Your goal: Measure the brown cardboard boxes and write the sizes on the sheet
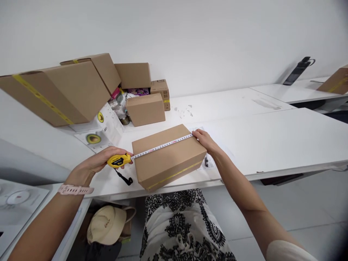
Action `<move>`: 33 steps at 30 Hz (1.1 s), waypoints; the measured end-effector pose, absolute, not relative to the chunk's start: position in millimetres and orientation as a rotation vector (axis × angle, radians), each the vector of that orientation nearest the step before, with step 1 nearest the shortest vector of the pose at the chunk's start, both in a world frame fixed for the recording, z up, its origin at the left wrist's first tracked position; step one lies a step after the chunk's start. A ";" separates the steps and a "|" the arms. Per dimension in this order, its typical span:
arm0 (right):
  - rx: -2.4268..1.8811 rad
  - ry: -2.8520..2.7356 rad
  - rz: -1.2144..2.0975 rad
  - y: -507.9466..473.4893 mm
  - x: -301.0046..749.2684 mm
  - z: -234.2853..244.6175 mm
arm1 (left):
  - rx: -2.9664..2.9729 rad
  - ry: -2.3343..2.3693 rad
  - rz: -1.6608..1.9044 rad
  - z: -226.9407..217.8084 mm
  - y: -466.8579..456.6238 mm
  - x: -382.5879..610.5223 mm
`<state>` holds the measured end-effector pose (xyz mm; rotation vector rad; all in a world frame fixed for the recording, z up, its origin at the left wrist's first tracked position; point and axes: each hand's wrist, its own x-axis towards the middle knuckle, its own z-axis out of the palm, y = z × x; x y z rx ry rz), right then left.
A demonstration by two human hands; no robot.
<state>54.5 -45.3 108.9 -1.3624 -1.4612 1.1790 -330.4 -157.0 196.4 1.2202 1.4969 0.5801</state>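
Observation:
A closed brown cardboard box (168, 159) lies on the white table in front of me, with yellow tape along its near side. Around the yellow case of a tape measure (119, 160) wraps my left hand (108, 156), just off the box's left end. The white blade runs lengthwise across the box top to the right end. There my right hand (203, 139) pinches the blade's end at the box edge. A black wrist strap (124, 178) hangs from the case onto the table. Printed paper (210, 161) and a small dark object (206, 161) lie partly behind the box and my right arm.
Large taped cartons (62, 90) are stacked at the left on a white avocado-print box (100, 134). Smaller boxes (146, 110) and packaged goods stand by the wall. A dark bottle (297, 70) is at far right. Below the table sits a beige cap (107, 224).

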 end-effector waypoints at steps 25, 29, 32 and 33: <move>-1.404 -1.338 1.288 -56.7 59.3 108.5 | 1.284 1.349 0.543 186.4 -162.8 -338.0; -1.407 -1.356 1.274 -56.0 59.2 107.3 | 1.317 1.354 0.518 186.7 -163.8 -338.5; -1.394 -1.372 1.267 -55.8 59.8 106.5 | 1.339 1.353 0.499 187.7 -164.0 -338.1; -1.388 -1.377 1.263 -56.0 60.1 106.5 | 1.339 1.354 0.492 188.3 -164.3 -337.7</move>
